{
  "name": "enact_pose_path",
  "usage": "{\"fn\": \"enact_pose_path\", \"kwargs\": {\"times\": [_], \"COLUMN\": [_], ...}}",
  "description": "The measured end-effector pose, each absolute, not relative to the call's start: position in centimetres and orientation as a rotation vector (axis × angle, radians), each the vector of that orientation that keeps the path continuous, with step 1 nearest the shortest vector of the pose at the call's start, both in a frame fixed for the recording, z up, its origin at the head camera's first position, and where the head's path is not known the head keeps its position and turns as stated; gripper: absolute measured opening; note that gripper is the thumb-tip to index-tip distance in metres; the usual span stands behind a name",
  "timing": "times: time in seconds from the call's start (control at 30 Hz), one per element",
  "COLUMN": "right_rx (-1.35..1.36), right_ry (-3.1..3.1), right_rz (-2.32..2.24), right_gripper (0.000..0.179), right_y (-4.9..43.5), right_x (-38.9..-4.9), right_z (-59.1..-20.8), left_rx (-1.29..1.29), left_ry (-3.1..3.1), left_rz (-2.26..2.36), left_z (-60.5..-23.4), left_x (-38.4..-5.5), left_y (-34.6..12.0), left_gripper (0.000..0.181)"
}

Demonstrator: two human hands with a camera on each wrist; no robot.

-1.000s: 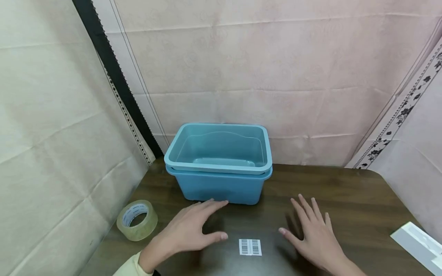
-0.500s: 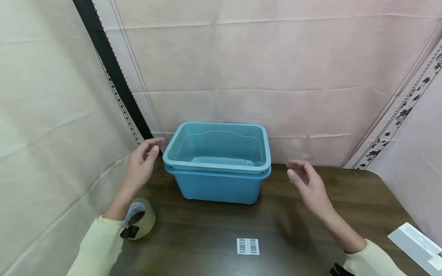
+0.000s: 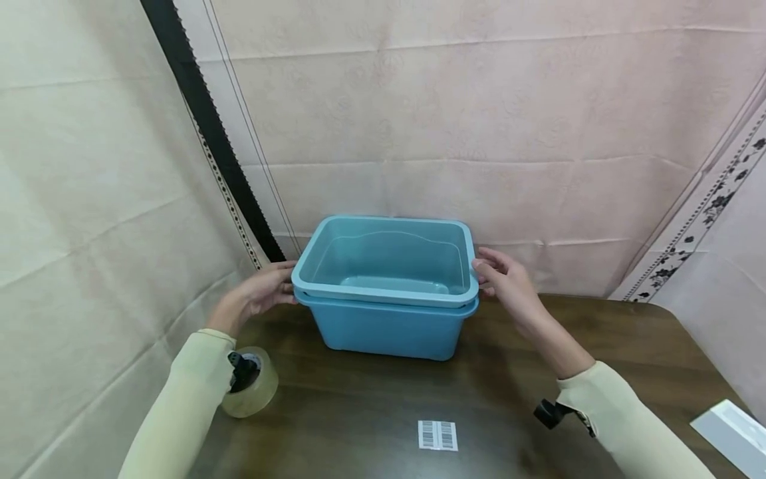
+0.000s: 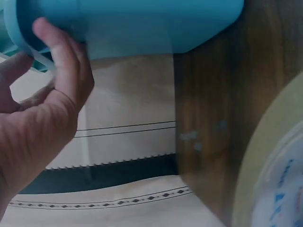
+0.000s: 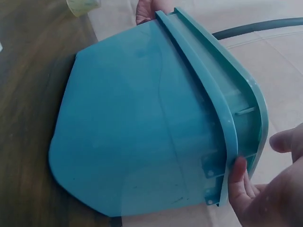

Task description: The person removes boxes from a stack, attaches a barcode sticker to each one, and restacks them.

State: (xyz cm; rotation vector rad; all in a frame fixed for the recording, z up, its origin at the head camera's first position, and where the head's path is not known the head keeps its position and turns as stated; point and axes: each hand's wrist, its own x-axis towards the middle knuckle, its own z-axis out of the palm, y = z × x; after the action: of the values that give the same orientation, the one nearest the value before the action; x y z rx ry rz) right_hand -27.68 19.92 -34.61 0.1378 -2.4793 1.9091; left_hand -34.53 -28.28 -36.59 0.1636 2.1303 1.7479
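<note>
Upper tub (image 3: 385, 297) sits nested in the lower tub (image 3: 385, 332), the pair upright on the dark table (image 3: 335, 412) toward its far side, with a tape roll (image 3: 260, 397) to the near left and a barcode label (image 3: 437, 436) on the near side. The left hand (image 3: 258, 293) reaches the stack's left end, fingertips on the blue plastic; whether it grips the rim, I cannot tell. The right hand (image 3: 509, 283) is at the right end, a finger against the lower rim and, in the right wrist view, the thumb held apart.

The step in hand looks like getting hold of the stack from both ends. To do it well, I would match the hands in height and choose one rim: fingers under the upper lip alone would probably bring one tub, under the lower lip likely both. Keep the left sleeve (image 3: 185, 399) clear of the tape roll
</note>
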Motion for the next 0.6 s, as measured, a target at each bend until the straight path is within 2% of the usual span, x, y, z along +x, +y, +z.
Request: {"fn": "enact_pose_path", "kwargs": {"times": [0.17,0.37,0.6], "right_rx": [0.096,0.079,0.143], "right_ry": [-2.558,-2.573,-2.487], "right_rz": [1.887,2.066,2.265], "right_gripper": [0.069,0.066,0.069], "right_y": [19.7,19.8,19.0], "right_x": [-28.3,-29.2,-29.8], "right_z": [-33.7,-32.6,-32.9], "left_rx": [0.172,0.186,0.220], "left_ry": [1.995,1.872,1.904], "left_rz": [1.892,1.994,1.973], "left_z": [-37.3,-37.3,-37.2], "left_x": [-34.8,-34.5,-34.1], "left_y": [-28.2,-28.2,-28.5], "left_gripper": [0.037,0.040,0.040]}}
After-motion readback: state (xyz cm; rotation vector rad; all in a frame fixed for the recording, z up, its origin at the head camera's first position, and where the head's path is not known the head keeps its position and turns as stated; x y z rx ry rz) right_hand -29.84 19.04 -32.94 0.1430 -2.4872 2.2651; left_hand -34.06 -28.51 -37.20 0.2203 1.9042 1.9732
